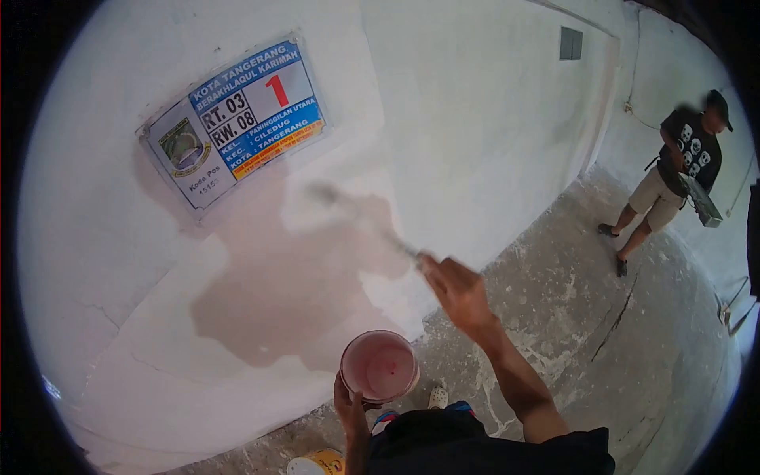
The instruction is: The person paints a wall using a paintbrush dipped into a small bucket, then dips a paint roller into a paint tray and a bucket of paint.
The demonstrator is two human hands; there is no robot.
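Observation:
My right hand (457, 291) is closed around the handle of a long, thin painting tool (405, 248). Motion smears its head near the wall, so I cannot tell whether it is a brush or a roller, nor whether it touches the surface. Below it, my left hand (352, 405) grips the near left side of a paint bucket (380, 366). The bucket is tilted so its pinkish inside shows, with a small red spot in it. In front is a pale wall (317, 245) with shadows of my arm and body across it.
A blue and white address sign (237, 119) is fixed to the wall at upper left. A yellow and white tub (317, 462) stands by my feet. At right, another person (682, 162) holds a long tray-like object (700, 199). The concrete floor (546, 317) is stained and cracked.

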